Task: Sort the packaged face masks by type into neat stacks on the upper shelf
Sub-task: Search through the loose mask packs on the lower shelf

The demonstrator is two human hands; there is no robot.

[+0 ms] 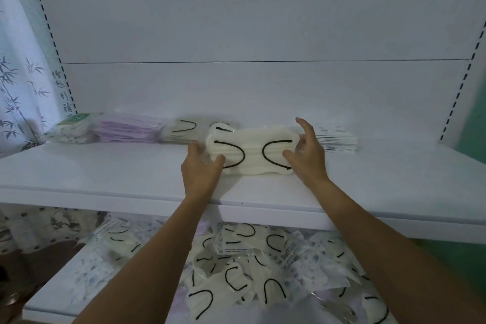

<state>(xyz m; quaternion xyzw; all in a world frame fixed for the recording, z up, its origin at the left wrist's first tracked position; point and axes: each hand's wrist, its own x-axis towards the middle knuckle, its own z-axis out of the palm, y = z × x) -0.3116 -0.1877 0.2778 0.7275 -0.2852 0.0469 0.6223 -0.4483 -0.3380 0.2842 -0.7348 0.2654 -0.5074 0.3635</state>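
At the far left hangs a pale curtain (15,92) printed with bamboo. Beside it, the white upper shelf (92,173) carries a row of stacks along its back wall. First comes a green-labelled stack (72,127), then a lilac stack (126,130) touching it, then a cream stack (184,130) with black ear loops.

In front of that cream stack the left hand (201,168) reaches over the shelf edge. Its grip is clenched on the left end of a cream pack (252,151) — thumb on the front face, fingers curled behind the clear wrap. The pack lies lengthwise between both hands, tilted up toward the camera. Its lower edge is down at the shelf surface, and two black loops show on it.

The right hand (307,152) has its grip on the pack's right end — thumb pressed on the front, fingers behind, forefinger lifted free. Just right of that hand a white printed stack (339,138) sits against the back wall.

Below, on the lower shelf (44,306), a loose pile (249,265) of cream, lilac and printed packs lies jumbled under both forearms.
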